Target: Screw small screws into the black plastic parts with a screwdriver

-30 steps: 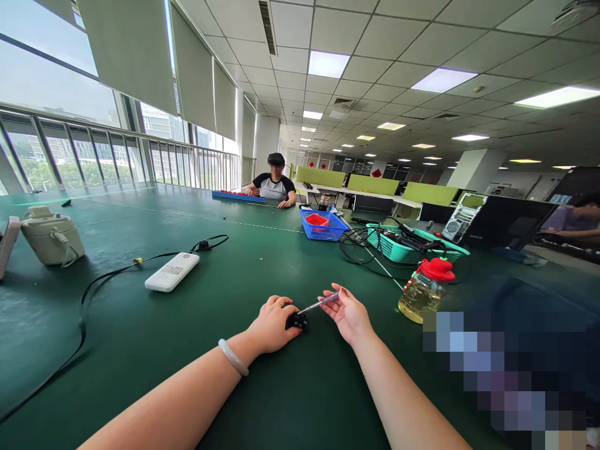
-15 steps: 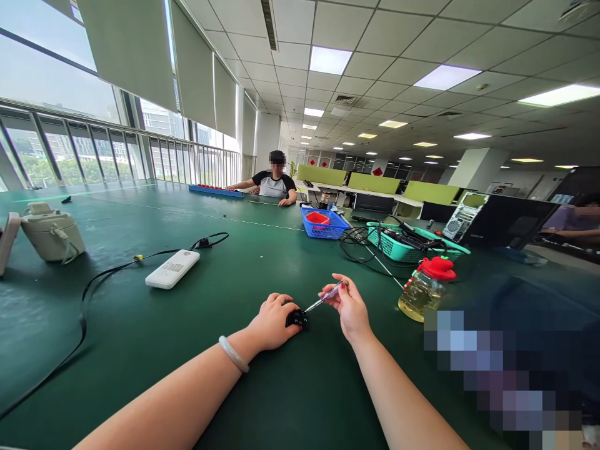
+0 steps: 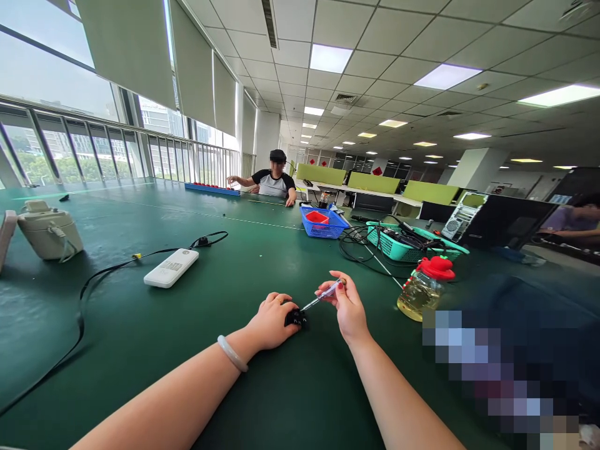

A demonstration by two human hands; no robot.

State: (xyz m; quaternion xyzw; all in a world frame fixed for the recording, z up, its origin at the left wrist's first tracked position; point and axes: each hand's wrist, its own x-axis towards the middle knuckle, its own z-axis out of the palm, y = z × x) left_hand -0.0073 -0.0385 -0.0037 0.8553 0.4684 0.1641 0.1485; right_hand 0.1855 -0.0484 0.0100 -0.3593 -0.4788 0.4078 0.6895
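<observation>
Our left hand [image 3: 272,322] curls over a small black piece [image 3: 296,317], fingers along its far side and thumb on the near side, holding it down on the tabletop [image 3: 290,394] straight ahead of us. Our right hand [image 3: 349,312] pinches a slim tool [image 3: 323,297] by its handle, the shaft slanting down toward the piece. The tip meets its top or comes very near; at this size we cannot tell whether it is seated.

To work well here, we would press the piece flat so it cannot skid, bring the shaft in line with the spot it meets, and let the fingertips do the fine work with little force. At this low slant, we judge, the tip could slide off toward our left fingers.

The tool's shaft looks like thin, bright metal, its handle clear and faintly purple. The piece is dark and compact, with pale marks too small to read. The tabletop is smooth, dark green and softly glossy. A pale, rounded bangle [image 3: 232,353] circles our left wrist, and a rounded glass jar [image 3: 419,297] with a red lid stands to our right.
</observation>
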